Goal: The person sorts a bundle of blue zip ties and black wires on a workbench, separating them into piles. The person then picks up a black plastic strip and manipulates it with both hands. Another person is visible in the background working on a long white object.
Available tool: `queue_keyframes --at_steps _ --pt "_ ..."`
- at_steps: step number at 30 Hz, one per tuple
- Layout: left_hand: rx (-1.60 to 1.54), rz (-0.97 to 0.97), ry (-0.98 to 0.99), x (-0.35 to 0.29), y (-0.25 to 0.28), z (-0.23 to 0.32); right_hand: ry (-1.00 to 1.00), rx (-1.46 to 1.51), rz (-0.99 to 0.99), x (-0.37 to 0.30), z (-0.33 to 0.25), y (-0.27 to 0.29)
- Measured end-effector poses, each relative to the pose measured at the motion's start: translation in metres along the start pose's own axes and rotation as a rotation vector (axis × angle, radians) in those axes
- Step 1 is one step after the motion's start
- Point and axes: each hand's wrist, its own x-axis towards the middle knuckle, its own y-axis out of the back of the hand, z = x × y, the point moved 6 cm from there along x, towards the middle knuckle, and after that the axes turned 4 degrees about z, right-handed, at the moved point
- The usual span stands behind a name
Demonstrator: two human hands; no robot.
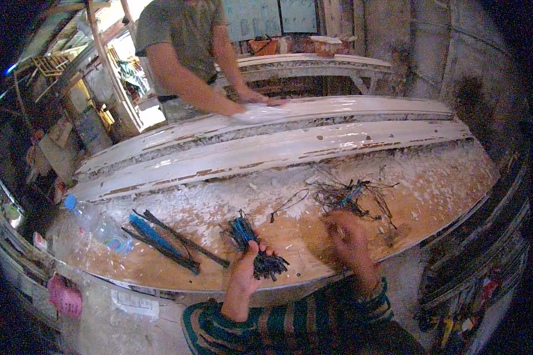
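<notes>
My left hand [247, 269] is closed round a bundle of thin black and blue strips [241, 232], whose ends stick out above and below the fingers. To its right, my right hand [348, 239] hovers over the wooden board, smeared by motion, so its fingers cannot be read. Just beyond it lies a loose tangle of black and blue strands [355, 195]. One looped dark string [287, 204] trails between the tangle and my left hand. Left of my hands, longer black and blue strips [160, 239] lie side by side on the board.
A clear plastic bottle with a blue cap [98, 225] lies at the board's left. Across the board [314, 278], long white-coated mouldings [266, 148] stretch, with white flakes about. Opposite, a person [183, 47] rubs one with a white cloth-like thing [260, 112]. A pink object [64, 294] sits lower left.
</notes>
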Motion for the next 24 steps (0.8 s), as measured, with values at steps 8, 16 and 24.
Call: queue_keyframes --at_steps 8,16,24 --pt "0.239 0.113 0.044 -0.001 0.016 -0.005 0.396 -0.085 -0.403 -0.030 -0.071 -0.051" --pt "0.419 0.082 -0.049 -0.006 0.000 0.002 0.462 -0.195 -0.489 -0.035 -0.075 -0.053" --pt "0.394 0.143 0.045 -0.016 -0.024 0.004 0.466 -0.177 -0.552 -0.035 -0.073 -0.054"
